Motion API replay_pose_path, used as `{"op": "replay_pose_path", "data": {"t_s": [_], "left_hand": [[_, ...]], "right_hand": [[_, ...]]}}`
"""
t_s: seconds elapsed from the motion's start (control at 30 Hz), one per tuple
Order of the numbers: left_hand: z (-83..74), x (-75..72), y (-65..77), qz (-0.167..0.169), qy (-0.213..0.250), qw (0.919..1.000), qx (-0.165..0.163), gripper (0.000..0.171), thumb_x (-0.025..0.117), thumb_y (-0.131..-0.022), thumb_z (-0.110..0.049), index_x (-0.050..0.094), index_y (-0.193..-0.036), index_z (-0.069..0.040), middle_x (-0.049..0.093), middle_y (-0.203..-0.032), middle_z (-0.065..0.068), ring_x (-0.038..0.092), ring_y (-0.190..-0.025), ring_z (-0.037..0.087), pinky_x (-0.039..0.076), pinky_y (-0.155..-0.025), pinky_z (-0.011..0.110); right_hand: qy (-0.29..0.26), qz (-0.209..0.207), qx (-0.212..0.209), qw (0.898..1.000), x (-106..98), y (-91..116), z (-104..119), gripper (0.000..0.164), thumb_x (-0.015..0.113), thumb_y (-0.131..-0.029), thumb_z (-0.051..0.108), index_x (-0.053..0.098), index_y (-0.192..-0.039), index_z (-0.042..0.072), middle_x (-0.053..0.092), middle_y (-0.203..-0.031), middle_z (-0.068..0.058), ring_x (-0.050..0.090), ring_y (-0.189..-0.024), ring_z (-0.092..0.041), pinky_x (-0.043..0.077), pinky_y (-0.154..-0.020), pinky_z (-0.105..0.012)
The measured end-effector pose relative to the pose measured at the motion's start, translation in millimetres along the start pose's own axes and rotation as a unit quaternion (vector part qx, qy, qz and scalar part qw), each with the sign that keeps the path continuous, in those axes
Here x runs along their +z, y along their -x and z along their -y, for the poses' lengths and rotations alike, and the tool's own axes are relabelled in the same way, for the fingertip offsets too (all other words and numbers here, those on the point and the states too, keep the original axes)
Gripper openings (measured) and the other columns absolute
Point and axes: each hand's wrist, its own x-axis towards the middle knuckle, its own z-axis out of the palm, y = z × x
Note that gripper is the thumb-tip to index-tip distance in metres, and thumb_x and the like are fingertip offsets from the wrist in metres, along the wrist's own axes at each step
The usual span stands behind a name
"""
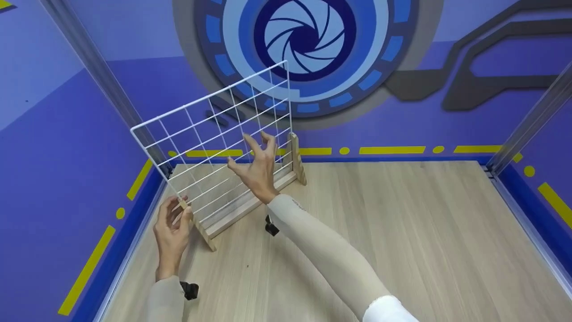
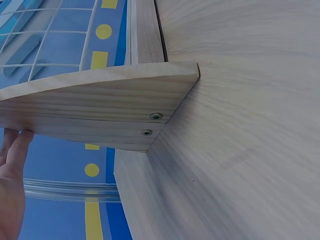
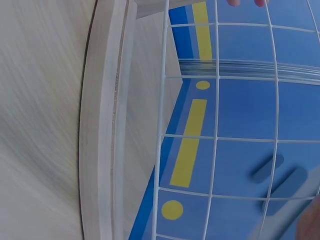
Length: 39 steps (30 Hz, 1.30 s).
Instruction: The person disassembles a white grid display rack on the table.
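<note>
A white wire grid panel (image 1: 214,129) stands tilted between the two side pieces of a wooden stand (image 1: 250,197). My left hand (image 1: 172,230) grips the top of the near-left wooden side piece (image 2: 100,100), beside the grid's edge; in the left wrist view its fingers (image 2: 19,150) touch that piece. In front of the grid, my right hand (image 1: 257,172) has thumb and fingers spread apart. Fingertips (image 3: 246,2) show at the top edge of the right wrist view, close to the wires; whether they touch cannot be told.
The stand rests on a light wood-grain table (image 1: 380,232). A blue-purple wall (image 1: 380,129) with yellow markings rises behind it. Metal posts (image 1: 98,67) stand at the corners. Dark wrist-camera parts (image 1: 190,290) sit by the sleeves.
</note>
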Motion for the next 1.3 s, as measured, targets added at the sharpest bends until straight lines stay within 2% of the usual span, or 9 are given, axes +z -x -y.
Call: {"op": "replay_pose_path", "data": {"t_s": [0.1,0.33,0.53,0.73,0.83,0.93,1.13,1.3], "left_hand": [[1.7,1.5,-0.6,-0.002,0.012,0.9999,0.007,0.043,0.065,-0.093,0.004,0.05,-0.134,0.008,0.058,-0.13,0.033,0.055,-0.118,0.053,0.055,-0.091,0.021],[2.5,4.5,-0.6,-0.01,0.019,0.9998,0.005,0.043,0.066,-0.093,0.005,0.052,-0.133,0.008,0.061,-0.128,0.028,0.063,-0.116,0.035,0.056,-0.09,0.024],[1.3,5.3,-0.4,-0.017,-0.002,0.9998,-0.002,0.045,0.068,-0.093,0.002,0.052,-0.135,0.006,0.059,-0.129,0.032,0.061,-0.116,0.041,0.056,-0.088,0.02],[2.7,3.8,0.3,-0.015,-0.008,0.9998,0.013,0.044,0.067,-0.092,0.004,0.051,-0.133,0.008,0.06,-0.127,0.031,0.066,-0.113,0.021,0.057,-0.086,0.019],[3.2,2.6,-0.9,-0.009,0.003,0.9997,0.022,0.044,0.066,-0.092,0.007,0.051,-0.133,0.009,0.06,-0.127,0.032,0.066,-0.113,0.02,0.057,-0.086,0.02],[2.8,1.0,-1.5,-0.01,0.011,0.9997,0.022,0.044,0.066,-0.091,0.008,0.051,-0.133,0.008,0.06,-0.129,0.032,0.066,-0.114,0.024,0.056,-0.088,0.02],[3.3,0.2,0.3,-0.011,0.018,0.9997,0.016,0.044,0.066,-0.091,0.007,0.052,-0.133,0.008,0.06,-0.13,0.029,0.059,-0.116,0.048,0.057,-0.088,0.021],[4.3,2.0,0.1,-0.014,0.018,0.9996,0.017,0.045,0.066,-0.091,0.009,0.052,-0.133,0.008,0.062,-0.128,0.027,0.056,-0.116,0.053,0.058,-0.086,0.022]], "right_hand": [[-0.001,0.003,0.005,1.0,-1.7,-2.7,2.0,0.069,0.092,-0.069,0.034,0.066,-0.132,0.021,0.038,-0.143,-0.011,0.038,-0.134,-0.032,0.046,-0.105,-0.046],[0.012,0.005,0.004,1.0,-4.3,-8.2,6.0,0.069,0.092,-0.069,0.035,0.066,-0.132,0.022,0.039,-0.143,-0.011,0.038,-0.132,-0.026,0.043,-0.106,-0.041],[0.012,-0.007,-0.002,1.0,-6.1,-15.5,10.7,0.068,0.091,-0.069,0.037,0.067,-0.131,0.021,0.04,-0.142,-0.013,0.039,-0.13,-0.025,0.044,-0.104,-0.037],[0.008,-0.013,-0.012,1.0,-7.3,-20.1,18.6,0.068,0.091,-0.068,0.038,0.068,-0.13,0.021,0.041,-0.14,-0.014,0.04,-0.13,-0.025,0.044,-0.104,-0.037],[0.013,-0.016,-0.015,1.0,-7.1,-22.6,22.1,0.069,0.091,-0.068,0.04,0.068,-0.13,0.021,0.041,-0.14,-0.013,0.04,-0.128,-0.022,0.042,-0.104,-0.034],[0.006,-0.014,-0.016,1.0,-6.4,-25.1,25.3,0.068,0.09,-0.069,0.039,0.067,-0.131,0.022,0.041,-0.141,-0.013,0.038,-0.129,-0.021,0.042,-0.105,-0.032],[-0.004,-0.016,-0.025,1.0,-7.2,-28.8,30.1,0.069,0.091,-0.069,0.035,0.066,-0.132,0.021,0.041,-0.142,-0.015,0.038,-0.13,-0.022,0.043,-0.106,-0.034],[-0.004,-0.028,-0.029,0.999,-10.0,-34.9,34.2,0.069,0.091,-0.069,0.035,0.067,-0.132,0.02,0.041,-0.142,-0.015,0.039,-0.13,-0.023,0.042,-0.107,-0.036]]}}
